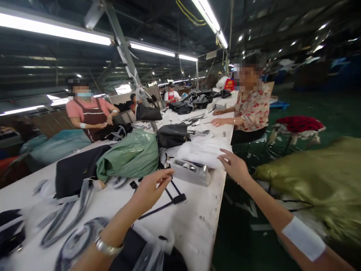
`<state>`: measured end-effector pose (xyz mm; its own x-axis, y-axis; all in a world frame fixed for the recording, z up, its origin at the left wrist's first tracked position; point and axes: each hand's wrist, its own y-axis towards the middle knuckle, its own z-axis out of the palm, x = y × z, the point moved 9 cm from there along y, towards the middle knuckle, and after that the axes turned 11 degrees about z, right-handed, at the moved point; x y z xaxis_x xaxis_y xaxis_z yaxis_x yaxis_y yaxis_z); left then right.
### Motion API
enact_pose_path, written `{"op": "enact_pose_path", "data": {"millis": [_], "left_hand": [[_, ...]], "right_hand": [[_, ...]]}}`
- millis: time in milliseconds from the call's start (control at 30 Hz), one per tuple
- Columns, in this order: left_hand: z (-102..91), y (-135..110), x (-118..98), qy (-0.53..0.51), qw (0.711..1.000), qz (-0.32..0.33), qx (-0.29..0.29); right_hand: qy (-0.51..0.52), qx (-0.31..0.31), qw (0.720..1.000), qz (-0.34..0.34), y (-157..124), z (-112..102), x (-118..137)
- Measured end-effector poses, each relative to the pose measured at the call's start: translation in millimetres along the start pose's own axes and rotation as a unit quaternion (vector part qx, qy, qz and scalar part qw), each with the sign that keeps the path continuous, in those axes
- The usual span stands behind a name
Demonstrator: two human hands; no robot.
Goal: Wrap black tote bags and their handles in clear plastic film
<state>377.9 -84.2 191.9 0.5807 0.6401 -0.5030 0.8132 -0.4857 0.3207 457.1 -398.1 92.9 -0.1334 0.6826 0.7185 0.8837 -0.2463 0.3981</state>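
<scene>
My left hand (pixel 150 188), with a metal watch on its wrist, hangs over the table, fingers stretched out and nothing visible in them. Behind and below it lie thin black straps (pixel 178 198). Just beyond is a grey tape dispenser (pixel 194 175) with a roll in it. At the table's right edge my right hand (pixel 234 166) is raised with fingers apart, holding nothing, in front of a stack of white plastic bags (pixel 203 148). A white patch (pixel 304 238) is on my right forearm. Below my left wrist are a dark bag and clear plastic, partly hidden.
A green plastic sack (pixel 129 154) and black handbags (pixel 80 169) lie on the white table (pixel 197 222). One person (pixel 252 101) sits at the right edge; another (pixel 91 113) stands at left. A large olive sack (pixel 316 180) and red-covered stool (pixel 300 124) stand on the right.
</scene>
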Motion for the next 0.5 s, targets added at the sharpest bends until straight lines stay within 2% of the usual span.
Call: {"op": "enact_pose_path", "data": {"millis": [100,233,367,500], "left_hand": [[50.0,72.4,0.3,0.040,0.995,0.076,0.046],[109.2,146.5,13.0,0.125,0.981,0.115,0.091],[155.3,181.8,25.4,0.143,0.972,0.130,0.134],[180.0,195.3,39.8,0.147,0.968,0.133,0.155]], "right_hand": [[-0.086,0.059,0.994,-0.002,10.3,16.5,-29.1],[-0.090,0.136,0.987,-0.006,-7.8,57.6,-52.2],[-0.070,0.150,0.986,0.004,-30.1,82.7,-68.9],[-0.048,0.140,0.988,0.035,-27.8,92.8,-81.3]]}}
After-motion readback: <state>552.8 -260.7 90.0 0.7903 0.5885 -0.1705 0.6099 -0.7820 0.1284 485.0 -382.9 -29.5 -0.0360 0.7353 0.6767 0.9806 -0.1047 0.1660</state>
